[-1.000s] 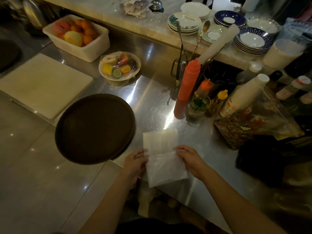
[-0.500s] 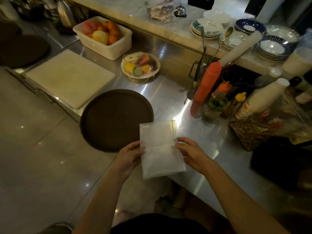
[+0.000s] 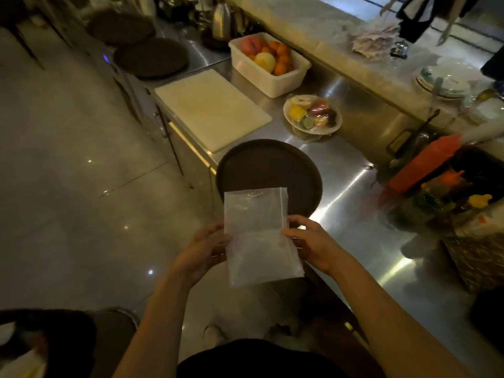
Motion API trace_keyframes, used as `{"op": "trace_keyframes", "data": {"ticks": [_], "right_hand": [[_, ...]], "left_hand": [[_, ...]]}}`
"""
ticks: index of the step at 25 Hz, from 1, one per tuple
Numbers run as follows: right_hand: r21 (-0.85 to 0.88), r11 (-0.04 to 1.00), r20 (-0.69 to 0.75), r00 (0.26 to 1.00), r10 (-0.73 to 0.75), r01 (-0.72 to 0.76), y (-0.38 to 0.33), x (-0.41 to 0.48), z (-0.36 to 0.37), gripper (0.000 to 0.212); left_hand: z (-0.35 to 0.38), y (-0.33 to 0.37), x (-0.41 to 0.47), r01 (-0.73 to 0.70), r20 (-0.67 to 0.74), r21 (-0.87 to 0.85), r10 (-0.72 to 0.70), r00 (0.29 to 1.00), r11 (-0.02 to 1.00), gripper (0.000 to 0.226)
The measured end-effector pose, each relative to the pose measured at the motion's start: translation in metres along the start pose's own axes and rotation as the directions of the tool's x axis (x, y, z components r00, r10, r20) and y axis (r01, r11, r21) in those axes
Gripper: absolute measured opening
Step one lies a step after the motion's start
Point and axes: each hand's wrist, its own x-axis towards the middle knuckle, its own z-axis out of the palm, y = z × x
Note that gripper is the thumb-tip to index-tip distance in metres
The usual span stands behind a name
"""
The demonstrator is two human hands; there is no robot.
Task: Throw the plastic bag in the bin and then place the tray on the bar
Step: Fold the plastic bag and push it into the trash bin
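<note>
From the head camera, I see both hands holding a flat, cloudy plastic bag (image 3: pixel 259 236) upright in front of the body, past the edge of a steel counter (image 3: pixel 354 214). The left hand (image 3: pixel 203 251) pinches the bag's left edge, fingers closed on it; the right hand (image 3: pixel 311 241) grips the right edge the same way. Over the last second the view has swung left, and the bag has come off the counter and now hangs over the floor. A dark bin (image 3: pixel 49 339) has entered at lower left, so I judge the throw is near. The round brown tray (image 3: pixel 268 165) sits untouched on the counter, overhanging its edge, behind the bag. The pale bar (image 3: pixel 341 54) runs beyond it.
</note>
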Motion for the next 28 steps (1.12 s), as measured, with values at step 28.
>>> {"op": "trace_keyframes", "data": {"ticks": [28], "right_hand": [[-0.501,0.855,0.618,0.747,0.244,0.135,0.002,0.048,0.339,0.019]], "left_hand": [[-0.218,-0.045,-0.213,-0.393,-0.75,-0.196,0.12,0.65,0.898,0.031]]}}
